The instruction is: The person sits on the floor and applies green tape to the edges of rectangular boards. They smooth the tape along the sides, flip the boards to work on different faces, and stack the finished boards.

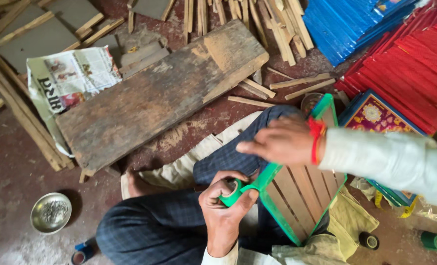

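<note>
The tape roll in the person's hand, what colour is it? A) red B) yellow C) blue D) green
D: the tape roll gripped by the left hand is green, matching the green edging on the wooden slat panel that the right hand steadies.

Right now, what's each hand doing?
Left hand: closed on the green roll of tape.
Right hand: flat, open, pressing the green-edged slatted wooden frame.

Worn plank (159, 93), newspaper (68, 78), metal bowl (51, 212) (nails inside)
</note>
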